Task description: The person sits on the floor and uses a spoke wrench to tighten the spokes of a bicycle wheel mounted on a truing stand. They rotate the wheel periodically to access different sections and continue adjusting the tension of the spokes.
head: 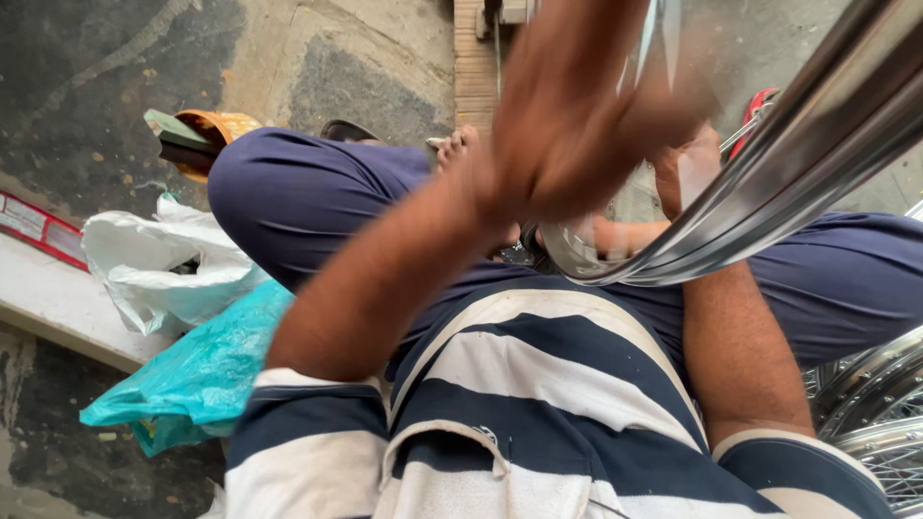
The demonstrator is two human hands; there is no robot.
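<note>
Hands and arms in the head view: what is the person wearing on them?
Both hands, left and right, are bare, with no gloves. The forearms are bare too. Short sleeves of a navy-and-white striped shirt end above the elbows. The left hand is motion-blurred.

Premises appear to be an informal street-side wheel repair spot, worked at ground level. The person sits cross-legged on stained, patched concrete ground (115,86). A chromed wheel rim (769,183) crosses the right of the view, and a spoked wheel (880,423) lies near right. Crumpled white (163,269) and teal (202,370) plastic bags sit at left beside a low concrete step (58,308).
</note>
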